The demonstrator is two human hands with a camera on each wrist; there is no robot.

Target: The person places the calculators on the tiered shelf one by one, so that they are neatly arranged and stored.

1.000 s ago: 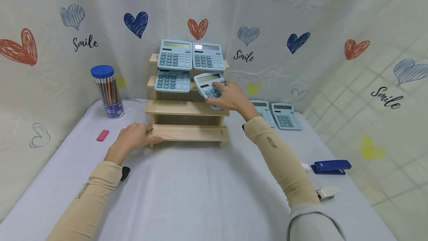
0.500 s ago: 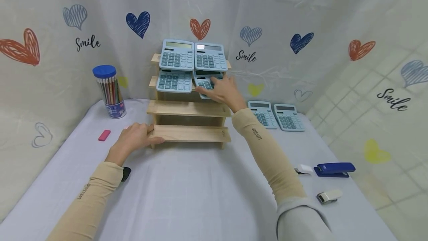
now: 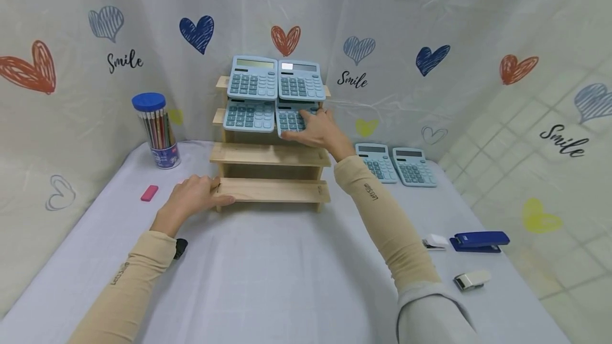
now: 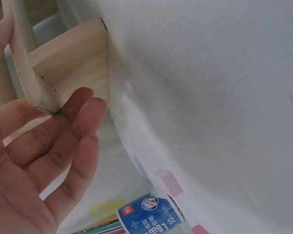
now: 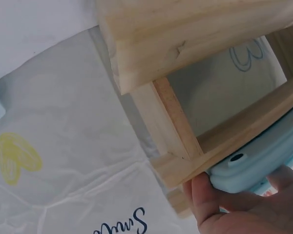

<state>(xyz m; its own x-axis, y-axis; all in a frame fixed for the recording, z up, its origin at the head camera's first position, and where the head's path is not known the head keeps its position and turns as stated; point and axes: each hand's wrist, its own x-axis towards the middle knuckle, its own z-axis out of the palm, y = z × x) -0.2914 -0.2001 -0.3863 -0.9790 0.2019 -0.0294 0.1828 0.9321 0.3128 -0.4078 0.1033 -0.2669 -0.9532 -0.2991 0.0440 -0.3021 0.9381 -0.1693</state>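
A stepped wooden display rack (image 3: pixel 270 155) stands at the back of the table. My left hand (image 3: pixel 188 198) grips the left end of its lowest shelf, thumb along the front; the left wrist view has the fingers (image 4: pixel 83 114) curled at the shelf's corner. My right hand (image 3: pixel 317 129) holds a light blue calculator (image 3: pixel 288 119) by its right side, on the second shelf from the top. In the right wrist view the calculator's edge (image 5: pixel 263 156) lies along the wood. Left of it sits another calculator (image 3: pixel 248 115). Two more calculators (image 3: pixel 252 77) lean on the top shelf.
Right of the rack two calculators (image 3: pixel 414 167) lie on the white cloth. A blue stapler (image 3: pixel 479 241), a small white stapler (image 3: pixel 435 242) and a third pale one (image 3: pixel 472 280) are at the right. A pencil tub (image 3: pixel 155 131) and pink eraser (image 3: pixel 149 193) are at the left.
My right hand has moved the tilted calculator left and back onto the second shelf, where it now lies straighter beside its neighbour. The left hand has stayed on the rack.
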